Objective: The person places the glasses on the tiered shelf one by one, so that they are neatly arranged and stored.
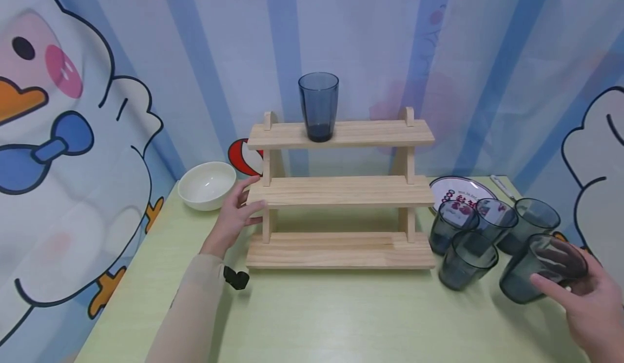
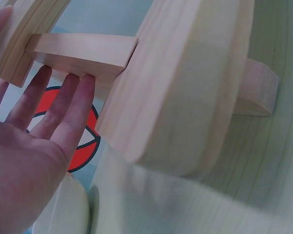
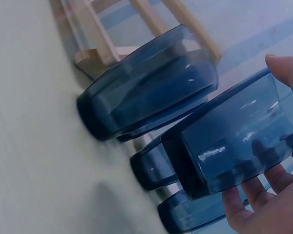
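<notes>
A three-tier wooden display rack (image 1: 341,191) stands on the table. My left hand (image 1: 235,214) holds it by the left end of the middle shelf, thumb and index finger on either side of the board; in the left wrist view the other fingertips touch the side upright (image 2: 83,51). My right hand (image 1: 592,303) grips a smoky blue glass (image 1: 531,276), tilted and raised off the table, thumb on one side and fingers on the other. Left of it stand several matching glasses (image 1: 460,268). Another such glass (image 1: 319,108) sits upright on the top shelf.
A white bowl (image 1: 207,187) is at the back left of the table. Behind the glasses lie a round printed plate (image 1: 458,189) and a thin white-handled object (image 1: 502,187). A striped cartoon curtain (image 1: 234,54) hangs close behind the table.
</notes>
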### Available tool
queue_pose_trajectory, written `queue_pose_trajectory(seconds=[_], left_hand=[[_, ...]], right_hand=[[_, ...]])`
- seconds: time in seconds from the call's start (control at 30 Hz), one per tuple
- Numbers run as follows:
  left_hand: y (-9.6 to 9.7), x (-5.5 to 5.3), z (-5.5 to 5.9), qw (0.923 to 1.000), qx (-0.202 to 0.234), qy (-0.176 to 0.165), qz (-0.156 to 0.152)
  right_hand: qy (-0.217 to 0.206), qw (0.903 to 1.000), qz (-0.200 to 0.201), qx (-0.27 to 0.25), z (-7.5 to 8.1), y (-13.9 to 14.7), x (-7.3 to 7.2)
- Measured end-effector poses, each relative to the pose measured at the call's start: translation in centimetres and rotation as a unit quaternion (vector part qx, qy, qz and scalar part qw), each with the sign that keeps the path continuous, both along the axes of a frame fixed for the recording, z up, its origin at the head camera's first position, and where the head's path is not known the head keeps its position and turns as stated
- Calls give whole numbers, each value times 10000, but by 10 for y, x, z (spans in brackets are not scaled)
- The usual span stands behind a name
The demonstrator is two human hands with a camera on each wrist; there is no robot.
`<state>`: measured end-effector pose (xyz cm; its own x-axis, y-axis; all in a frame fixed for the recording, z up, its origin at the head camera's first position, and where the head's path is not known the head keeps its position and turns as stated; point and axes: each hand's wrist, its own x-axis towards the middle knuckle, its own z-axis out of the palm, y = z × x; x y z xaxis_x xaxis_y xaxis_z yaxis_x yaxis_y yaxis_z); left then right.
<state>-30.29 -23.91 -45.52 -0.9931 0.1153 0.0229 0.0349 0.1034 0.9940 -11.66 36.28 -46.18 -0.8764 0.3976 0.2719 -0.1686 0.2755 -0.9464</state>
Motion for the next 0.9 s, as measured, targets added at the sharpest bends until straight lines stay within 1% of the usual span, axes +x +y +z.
queue_pose_trajectory(seconds=[0.03,0.1,0.17,0.2,0.27,0.43,0.5,0.57,0.7,0.77,0.9], left_hand=[[0,0,0,10000,7,0,6],[0,0,0,10000,15,9,-8],[1,0,1,10000,29,8,-15],[0,0,1,10000,42,1,-12],[0,0,1,10000,38,0,-6],[0,0,0,10000,19,-14,23],[0,0,1,10000,12,-22,24],[0,0,1,10000,21,-29,21],[0,0,1,10000,18,-12,11],[0,0,1,10000,14,-1,0],[1,0,2,10000,25,-3,-7]], right_hand=[[171,9997,98,-140,2,0,1],[506,9963,378,-577,7,0,2],[727,9928,555,-770,11,0,2],[811,9921,585,-756,14,1,2],[1059,9877,678,-935,19,0,3],[1515,9797,684,-1118,32,-2,1],[1552,9795,647,-1113,37,-3,-1],[1621,9770,719,-1187,43,-4,-3],[1640,9763,858,-1122,53,-7,-9],[1609,9785,886,-942,58,-9,-12],[1561,9798,1021,-724,69,-11,-19]])
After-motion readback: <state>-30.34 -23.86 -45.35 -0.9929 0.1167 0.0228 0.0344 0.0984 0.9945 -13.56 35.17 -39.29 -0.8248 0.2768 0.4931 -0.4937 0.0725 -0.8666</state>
